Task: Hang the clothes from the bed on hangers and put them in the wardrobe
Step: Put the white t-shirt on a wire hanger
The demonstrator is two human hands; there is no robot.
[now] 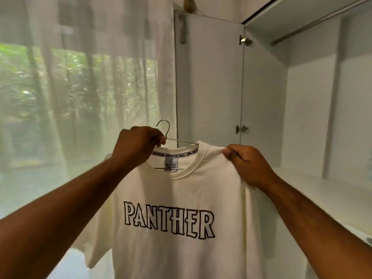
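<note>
A cream T-shirt [177, 190] printed with PANTHER hangs in front of me on a thin metal hanger [163, 125], whose hook sticks up above the collar. My left hand [134, 146] pinches the hanger's neck just below the hook. My right hand [245, 162] pinches the shirt's right shoulder fabric. The hanger's arms are mostly hidden inside the shirt; its crossbar shows through the neck opening. The white wardrobe [312, 117] stands open to the right, with its metal rail [314, 23] high up.
The wardrobe door [209, 81] stands open behind the shirt, with hinges on its right edge. Sheer curtains [70, 87] cover a window on the left. A white shelf [326, 190] runs along the wardrobe's lower right.
</note>
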